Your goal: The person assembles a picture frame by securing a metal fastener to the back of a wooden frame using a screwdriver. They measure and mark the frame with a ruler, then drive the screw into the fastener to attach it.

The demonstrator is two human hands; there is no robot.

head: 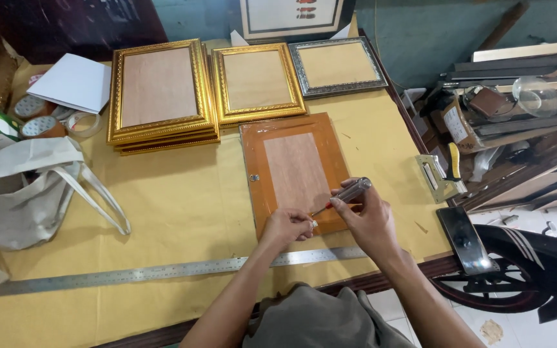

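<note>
The right hand [370,219] is closing its grip around a silver-handled screwdriver [346,194], angling the tip down at the near edge of an orange-brown wooden picture frame [294,171] lying back-up on the yellow paper-covered tabletop [182,206]. The left hand [287,225] is pinching something small beside that tip. A long steel ruler [143,274] is lying just in front, with gold ornate frames [161,93] stacked farther back.

Right hand [370,216] grips a screwdriver [346,194] with a silver handle, tip down at the lower edge of an orange wooden frame [294,171] lying back-up on the yellow-covered table [182,206]. Left hand [288,225] pinches a small fitting at the tip. Steel ruler [162,271] lies just below the frame. Gold frames [162,93] stacked behind, cloth bag [24,193] left.
</note>
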